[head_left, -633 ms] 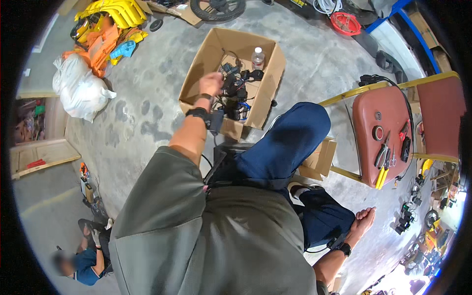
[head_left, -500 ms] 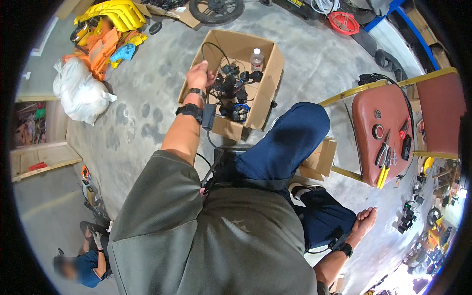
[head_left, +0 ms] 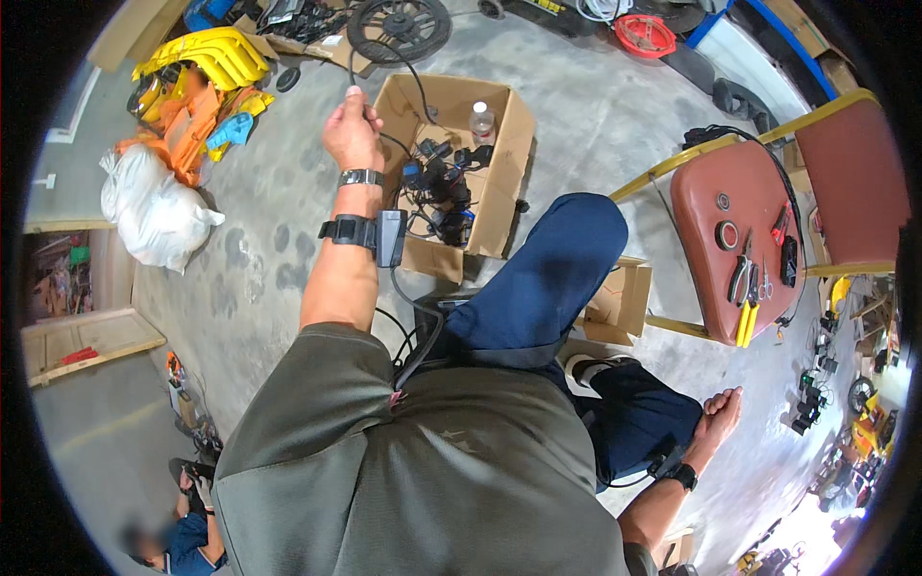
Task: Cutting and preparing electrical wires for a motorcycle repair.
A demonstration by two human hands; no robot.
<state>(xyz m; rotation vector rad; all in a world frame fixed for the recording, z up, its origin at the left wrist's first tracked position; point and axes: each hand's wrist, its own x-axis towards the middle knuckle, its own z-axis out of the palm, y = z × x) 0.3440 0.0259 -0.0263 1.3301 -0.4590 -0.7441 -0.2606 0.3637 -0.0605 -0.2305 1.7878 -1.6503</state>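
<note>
My left hand (head_left: 351,132) is raised at the open cardboard box's left side, fingers closed on a black cable (head_left: 418,86) that loops up out of the box (head_left: 504,192). Tangled black electronic parts (head_left: 447,182) and cables lie inside, beside a clear plastic bottle (head_left: 482,127). A black device (head_left: 389,238) is strapped to my left forearm, with a cord running toward my body. My right hand (head_left: 720,415) rests by my bent right knee, fingers curled, nothing visible in them.
A red-padded chair (head_left: 701,202) at right holds pliers, scissors and tape. A small carton (head_left: 624,298) stands beside it. A white sack (head_left: 154,211) and orange and yellow panels lie left. A wheel (head_left: 403,29) lies ahead. A co-worker (head_left: 187,547) crouches at lower left.
My left hand has moved up and leftward, drawing the cable higher out of the box. My right hand has shifted slightly upward in view, and the camera view has tilted a little.
</note>
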